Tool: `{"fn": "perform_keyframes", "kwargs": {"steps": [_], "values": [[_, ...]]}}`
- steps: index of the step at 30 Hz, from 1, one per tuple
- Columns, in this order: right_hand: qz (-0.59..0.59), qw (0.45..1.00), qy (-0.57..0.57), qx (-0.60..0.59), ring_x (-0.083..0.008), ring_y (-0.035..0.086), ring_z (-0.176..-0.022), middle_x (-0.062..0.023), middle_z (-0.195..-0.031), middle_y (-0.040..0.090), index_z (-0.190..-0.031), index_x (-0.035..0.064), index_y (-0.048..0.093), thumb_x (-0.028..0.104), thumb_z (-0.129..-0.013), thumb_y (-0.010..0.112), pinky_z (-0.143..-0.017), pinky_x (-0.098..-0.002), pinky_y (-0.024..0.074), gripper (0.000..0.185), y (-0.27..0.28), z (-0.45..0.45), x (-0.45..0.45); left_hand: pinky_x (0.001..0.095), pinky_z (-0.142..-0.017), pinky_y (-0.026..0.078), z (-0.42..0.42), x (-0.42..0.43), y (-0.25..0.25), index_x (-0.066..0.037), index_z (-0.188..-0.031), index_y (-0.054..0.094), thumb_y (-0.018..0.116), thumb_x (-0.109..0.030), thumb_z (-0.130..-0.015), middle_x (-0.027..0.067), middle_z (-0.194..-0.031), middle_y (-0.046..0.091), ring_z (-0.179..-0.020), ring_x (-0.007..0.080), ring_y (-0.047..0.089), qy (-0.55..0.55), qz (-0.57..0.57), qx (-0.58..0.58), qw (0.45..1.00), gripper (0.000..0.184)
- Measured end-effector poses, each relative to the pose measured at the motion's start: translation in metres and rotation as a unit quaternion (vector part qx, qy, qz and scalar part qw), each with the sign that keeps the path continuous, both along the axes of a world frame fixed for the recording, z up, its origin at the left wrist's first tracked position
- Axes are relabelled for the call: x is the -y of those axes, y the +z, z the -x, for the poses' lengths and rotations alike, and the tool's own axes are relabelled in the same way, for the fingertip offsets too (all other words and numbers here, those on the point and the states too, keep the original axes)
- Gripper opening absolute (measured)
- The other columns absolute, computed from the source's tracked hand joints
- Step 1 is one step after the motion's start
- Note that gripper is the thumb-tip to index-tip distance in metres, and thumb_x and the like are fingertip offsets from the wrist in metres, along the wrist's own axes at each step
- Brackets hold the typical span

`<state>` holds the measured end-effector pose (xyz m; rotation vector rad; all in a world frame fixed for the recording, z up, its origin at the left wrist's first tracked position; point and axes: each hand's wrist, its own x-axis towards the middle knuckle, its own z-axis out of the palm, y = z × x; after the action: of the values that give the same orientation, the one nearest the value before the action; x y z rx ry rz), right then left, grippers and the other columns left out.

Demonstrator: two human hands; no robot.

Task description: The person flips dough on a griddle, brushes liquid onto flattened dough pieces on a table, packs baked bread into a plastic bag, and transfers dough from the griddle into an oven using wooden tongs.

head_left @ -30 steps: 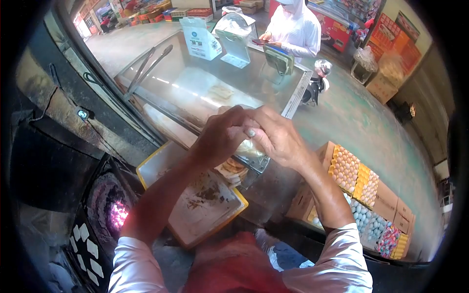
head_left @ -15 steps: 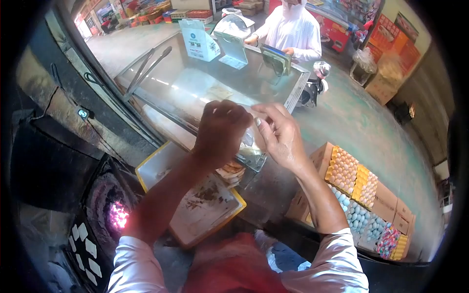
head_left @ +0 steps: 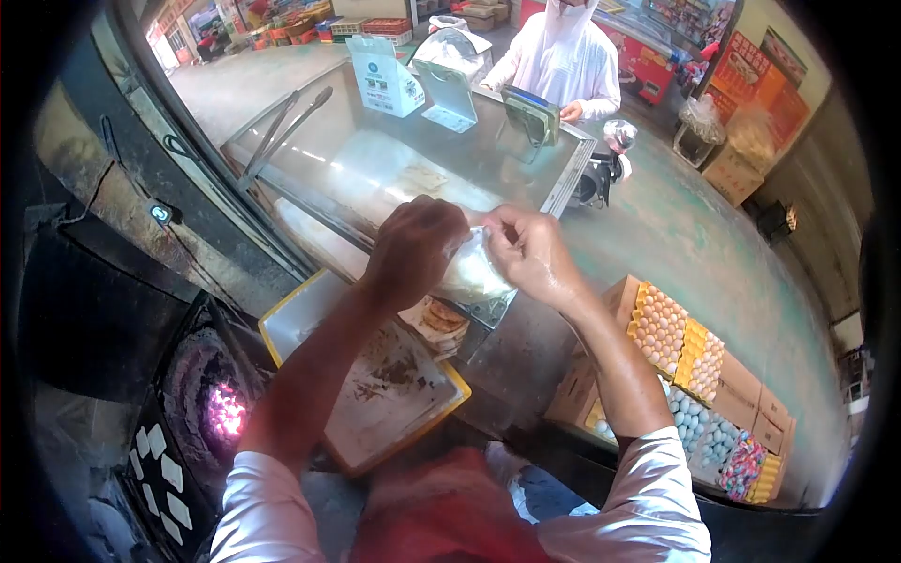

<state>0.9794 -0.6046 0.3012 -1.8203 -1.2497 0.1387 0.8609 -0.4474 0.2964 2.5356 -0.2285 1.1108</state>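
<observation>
A clear plastic bag (head_left: 477, 274) with something pale inside hangs between my two hands, above the near corner of a glass-topped counter (head_left: 310, 141). My left hand (head_left: 419, 246) is closed with its back toward me and pinches the bag's left side at the top. On the other side my right hand (head_left: 528, 249) grips the bag's upper edge between thumb and fingers. Just below and left of the bag lies a stack of flatbreads (head_left: 441, 324). What exactly the bag holds is blurred.
Glowing coals (head_left: 226, 410) burn in an oven at left, beside flat white pieces (head_left: 161, 469). A yellow-rimmed tray (head_left: 413, 433) sits below my forearms. Egg trays (head_left: 657, 327) stand at right. Tongs (head_left: 282, 141) rest on the counter. A person (head_left: 568, 66) in white stands across it.
My hands have come down slightly and moved apart at the bag, which now shows more fully between them. The person across the counter has drawn one hand back.
</observation>
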Motion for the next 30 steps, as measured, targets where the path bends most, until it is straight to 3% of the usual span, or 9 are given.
{"fn": "perform_keyframes", "kwargs": {"steps": [4, 5, 7, 10, 13, 17, 19, 22, 30], "values": [[-0.023, 0.991, -0.096, 0.095, -0.0128, 0.059, -0.060, -0.0089, -0.071, 0.064, -0.094, -0.0046, 0.063, 0.003, -0.089, 0.049, -0.055, -0.0306, 0.0467, 0.016, -0.011, -0.024, 0.007, 0.0458, -0.090, 0.042, 0.015, 0.002, 0.002, -0.007, -0.097, 0.061, 0.063, -0.008, -0.082, 0.0109, -0.095, 0.064, -0.096, 0.0301, 0.059, 0.002, -0.065, -0.091, 0.994, 0.016], [-0.044, 0.991, -0.073, -0.100, -0.0134, 0.059, -0.059, -0.0099, -0.072, 0.064, -0.093, -0.0040, 0.061, 0.002, -0.090, 0.048, -0.054, -0.0299, 0.0473, 0.015, -0.005, -0.026, 0.011, 0.0462, -0.095, 0.039, 0.014, 0.006, 0.005, -0.007, -0.105, 0.060, 0.062, -0.010, -0.083, 0.0119, -0.102, 0.063, -0.102, 0.0303, 0.056, 0.010, -0.036, -0.065, 0.997, 0.022], [-0.117, 0.904, -0.049, -0.408, -0.0137, 0.058, -0.057, -0.0097, -0.073, 0.062, -0.090, -0.0008, 0.058, 0.000, -0.092, 0.045, -0.051, -0.0259, 0.0492, 0.013, 0.025, -0.021, 0.018, 0.0466, -0.099, 0.036, 0.019, 0.015, 0.010, -0.008, -0.113, 0.060, 0.061, -0.013, -0.084, 0.0128, -0.109, 0.062, -0.109, 0.0304, 0.054, 0.019, -0.003, -0.040, 0.999, 0.029], [-0.178, 0.868, -0.077, -0.457, -0.0146, 0.059, -0.061, -0.0097, -0.077, 0.061, -0.095, -0.0011, 0.054, 0.000, -0.093, 0.044, -0.056, -0.0256, 0.0527, 0.010, 0.039, -0.049, 0.035, 0.0450, -0.102, 0.036, 0.029, 0.020, 0.009, -0.008, -0.122, 0.055, 0.061, -0.014, -0.085, 0.0156, -0.120, 0.057, -0.115, 0.0317, 0.050, 0.034, 0.080, 0.025, 0.996, 0.038], [-0.220, 0.866, -0.092, -0.440, -0.0173, 0.060, -0.065, -0.0114, -0.081, 0.061, -0.100, -0.0011, 0.048, 0.004, -0.093, 0.044, -0.062, -0.0286, 0.0539, 0.009, 0.049, -0.090, 0.052, 0.0450, -0.102, 0.036, 0.043, 0.010, -0.017, -0.006, -0.120, 0.055, 0.060, -0.015, -0.086, 0.0159, -0.120, 0.057, -0.116, 0.0331, 0.050, 0.034, 0.072, -0.040, 0.996, 0.035], [-0.195, 0.900, -0.152, -0.360, -0.0150, 0.059, -0.067, -0.0096, -0.082, 0.062, -0.097, -0.0025, 0.055, 0.004, -0.094, 0.043, -0.064, -0.0275, 0.0526, 0.014, 0.062, -0.138, 0.063, 0.0449, -0.102, 0.036, 0.040, 0.006, -0.044, -0.005, -0.118, 0.056, 0.060, -0.015, -0.087, 0.0157, -0.119, 0.057, -0.115, 0.0326, 0.050, 0.032, 0.046, -0.069, 0.996, 0.033], [-0.189, 0.918, -0.200, -0.285, -0.0161, 0.061, -0.065, -0.0113, -0.080, 0.064, -0.093, -0.0040, 0.057, 0.004, -0.092, 0.048, -0.061, -0.0299, 0.0540, 0.012, 0.061, -0.170, 0.067, 0.0451, -0.101, 0.037, 0.034, 0.011, -0.049, -0.006, -0.117, 0.056, 0.062, -0.014, -0.085, 0.0146, -0.119, 0.057, -0.115, 0.0321, 0.050, 0.051, 0.026, -0.080, 0.995, 0.034], [-0.229, 0.877, -0.273, -0.321, -0.0157, 0.063, -0.066, -0.0114, -0.079, 0.065, -0.087, -0.0026, 0.061, 0.004, -0.091, 0.051, -0.059, -0.0286, 0.0526, 0.013, 0.057, -0.217, 0.069, 0.0449, -0.100, 0.036, 0.017, 0.019, -0.060, -0.007, -0.118, 0.055, 0.065, -0.013, -0.080, 0.0129, -0.119, 0.056, -0.115, 0.0321, 0.050, 0.046, 0.035, -0.064, 0.996, 0.040], [-0.211, 0.868, -0.316, -0.321, -0.0121, 0.061, -0.064, -0.0076, -0.077, 0.066, -0.091, -0.0002, 0.062, 0.004, -0.090, 0.052, -0.055, -0.0237, 0.0439, 0.011, 0.045, -0.304, 0.049, 0.0495, -0.105, 0.026, 0.004, 0.041, -0.062, -0.011, -0.126, 0.051, 0.072, -0.021, -0.073, 0.0102, -0.129, 0.049, -0.125, 0.0324, 0.042, 0.157, 0.051, -0.092, 0.982, 0.058]]}}
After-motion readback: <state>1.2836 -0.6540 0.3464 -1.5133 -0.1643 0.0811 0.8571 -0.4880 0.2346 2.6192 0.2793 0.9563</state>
